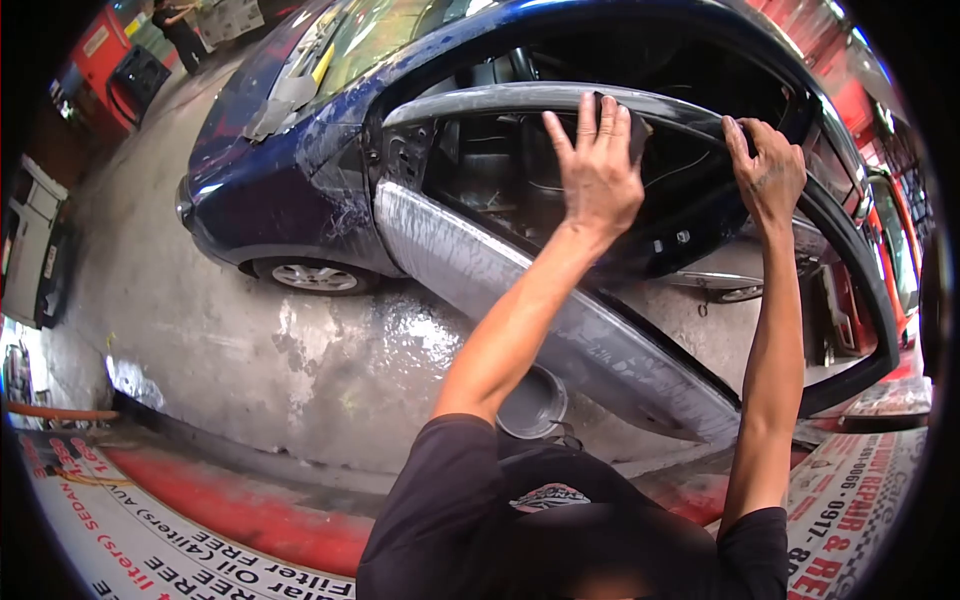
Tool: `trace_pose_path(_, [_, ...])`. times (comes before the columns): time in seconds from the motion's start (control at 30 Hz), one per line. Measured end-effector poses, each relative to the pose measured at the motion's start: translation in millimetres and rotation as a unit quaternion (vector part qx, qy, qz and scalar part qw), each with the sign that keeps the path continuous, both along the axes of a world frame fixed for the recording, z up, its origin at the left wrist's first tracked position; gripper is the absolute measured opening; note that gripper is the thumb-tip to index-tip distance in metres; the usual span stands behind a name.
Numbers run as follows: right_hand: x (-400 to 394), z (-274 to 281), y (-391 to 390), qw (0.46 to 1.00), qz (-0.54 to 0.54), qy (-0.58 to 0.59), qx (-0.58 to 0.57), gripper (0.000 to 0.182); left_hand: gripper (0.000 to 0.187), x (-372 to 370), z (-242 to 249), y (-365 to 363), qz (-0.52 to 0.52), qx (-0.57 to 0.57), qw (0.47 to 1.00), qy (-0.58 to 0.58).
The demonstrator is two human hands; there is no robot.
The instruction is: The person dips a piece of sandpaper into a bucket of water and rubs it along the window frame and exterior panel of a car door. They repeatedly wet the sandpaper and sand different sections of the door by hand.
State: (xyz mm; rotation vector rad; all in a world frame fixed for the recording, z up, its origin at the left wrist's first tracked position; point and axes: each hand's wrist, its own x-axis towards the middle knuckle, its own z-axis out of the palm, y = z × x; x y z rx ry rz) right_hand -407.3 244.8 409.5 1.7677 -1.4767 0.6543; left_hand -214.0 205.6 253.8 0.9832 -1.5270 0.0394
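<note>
The silver-grey upper frame (pixel 480 97) of an open car door curves across the view, above its scuffed, partly wet grey panel (pixel 600 345). My left hand (pixel 600 185) is on this frame, back of the hand up and several fingers stretched out, with a dark pad (pixel 638 130) under and beside them. The pad's full shape is hidden. Farther right, my right hand (pixel 768 175) has its fingers closed over the top of the same door frame.
A dark blue car (pixel 290 200) stands behind the door. Below the door, a grey bucket (pixel 532 402) sits on the wet concrete floor (pixel 330 350). Printed banners (pixel 190 530) line the near edge. Another person (pixel 180 35) stands at the far upper left.
</note>
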Motion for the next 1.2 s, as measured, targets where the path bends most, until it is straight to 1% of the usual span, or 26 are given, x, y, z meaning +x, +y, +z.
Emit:
trace_pose_path(0.07, [2.2, -2.1, -1.9, 1.000, 0.010, 0.002, -0.017, 0.046, 0.048, 36.5, -8.6, -6.2, 0.028, 0.009, 0.998, -0.056])
trace_pose_path(0.1, [3.4, -1.3, -1.8, 1.000, -0.001, 0.006, -0.014, 0.046, 0.044, 49.4, -19.7, -16.1, 0.064, 0.029, 0.997, -0.043])
trace_pose_path(0.13, [3.6, 0.2, 0.2, 1.000, -0.015, 0.008, -0.013, 0.045, 0.044, 60.3, -22.6, -19.7, 0.078, 0.051, 0.995, -0.030])
trace_pose_path(0.2, [7.5, 0.7, 3.4, 0.999, -0.028, 0.011, -0.011, 0.045, 0.045, 36.2, -19.1, -19.2, 0.067, 0.042, 0.997, 0.010])
trace_pose_path(0.27, [6.3, 2.6, 3.1, 0.999, -0.034, 0.012, 0.008, 0.046, 0.053, 5.6, 13.4, -1.6, 0.014, 0.023, 1.000, -0.014])
trace_pose_path(0.3, [4.5, 2.5, 2.4, 0.999, -0.029, 0.018, 0.007, 0.046, 0.056, -17.9, 25.8, 7.0, -0.015, -0.008, 1.000, -0.021])
trace_pose_path(0.33, [4.3, -0.8, 3.2, 0.999, -0.029, 0.019, 0.010, 0.046, 0.059, -32.5, 30.7, 14.7, -0.044, -0.034, 0.998, -0.027])
trace_pose_path(0.37, [3.8, -1.5, 2.2, 1.000, -0.002, 0.013, -0.007, 0.047, 0.061, -28.3, 30.1, 12.3, -0.050, -0.024, 0.998, -0.035])
trace_pose_path(0.4, [2.2, 0.1, 0.8, 0.999, 0.025, 0.006, -0.028, 0.047, 0.058, -9.8, 28.4, 12.4, -0.047, -0.019, 0.997, -0.059])
trace_pose_path(0.47, [4.4, 0.0, 0.6, 0.999, 0.019, 0.010, -0.033, 0.046, 0.050, 20.7, 2.9, -2.8, 0.014, -0.006, 0.997, -0.077])
trace_pose_path(0.5, [4.6, 0.8, 1.7, 0.999, 0.011, 0.015, -0.037, 0.046, 0.043, 32.9, -0.8, -6.1, 0.032, 0.032, 0.998, -0.035])
trace_pose_path(0.53, [4.4, 2.3, 2.2, 0.999, 0.001, 0.010, -0.042, 0.046, 0.044, 29.8, -3.9, -2.9, 0.044, 0.046, 0.997, -0.037])
trace_pose_path(0.57, [5.3, 2.1, 3.8, 0.999, -0.019, 0.013, -0.023, 0.045, 0.046, 13.1, -3.7, -2.2, 0.036, 0.035, 0.998, -0.030])
trace_pose_path(0.6, [5.0, 2.7, 5.1, 0.999, -0.034, 0.021, -0.002, 0.044, 0.049, -6.7, 8.1, 3.4, 0.033, 0.026, 0.999, -0.018])
trace_pose_path(0.67, [0.9, 2.7, 2.4, 0.999, -0.017, 0.028, -0.020, 0.044, 0.056, -37.8, 31.5, 19.1, -0.021, -0.011, 0.999, -0.047])
trace_pose_path(0.73, [-0.8, 0.1, 1.5, 0.999, 0.019, 0.013, -0.028, 0.045, 0.059, -39.0, 34.0, 18.8, -0.046, -0.026, 0.997, -0.047])
trace_pose_path(0.8, [0.8, 1.1, 0.9, 0.999, 0.023, 0.008, -0.027, 0.045, 0.052, -3.1, 19.8, 11.9, -0.027, -0.029, 0.995, -0.088])
trace_pose_path(0.83, [2.3, 1.9, 2.2, 1.000, 0.016, 0.013, -0.023, 0.045, 0.046, 8.9, 6.0, 2.2, 0.017, -0.013, 0.996, -0.087])
trace_pose_path(0.87, [2.3, 2.7, 3.8, 1.000, 0.005, 0.016, -0.022, 0.044, 0.044, 17.3, -0.7, 1.3, 0.024, 0.009, 0.998, -0.059])
trace_pose_path(0.93, [2.5, 0.2, 5.3, 1.000, -0.009, 0.013, -0.018, 0.044, 0.046, -8.7, 14.1, 9.7, 0.026, 0.009, 0.999, -0.022])
trace_pose_path(0.97, [2.7, 1.9, 3.6, 1.000, -0.016, 0.018, -0.017, 0.044, 0.048, -21.6, 25.7, 14.8, -0.003, -0.001, 1.000, -0.021])
trace_pose_path(1.0, [0.6, 3.8, 2.0, 0.999, -0.016, 0.021, -0.020, 0.044, 0.050, -38.6, 33.5, 18.5, -0.014, -0.021, 0.999, -0.040])
trace_pose_path(1.07, [-1.2, 0.0, 0.1, 0.999, 0.022, 0.014, -0.028, 0.044, 0.049, -39.4, 36.0, 17.1, -0.031, -0.030, 0.998, -0.055])
trace_pose_path(1.13, [1.9, -0.6, 2.0, 0.999, 0.026, 0.017, -0.027, 0.045, 0.046, -3.1, 22.5, 12.2, -0.014, -0.024, 0.995, -0.093])
trace_pose_path(1.17, [0.6, 1.4, 2.2, 0.999, 0.024, 0.018, -0.031, 0.045, 0.043, 10.2, 7.7, 2.3, 0.026, -0.013, 0.995, -0.095])
trace_pose_path(1.2, [-0.5, 2.8, 2.6, 0.999, 0.020, 0.015, -0.035, 0.045, 0.045, 24.9, 3.8, 1.6, 0.035, 0.019, 0.996, -0.078])
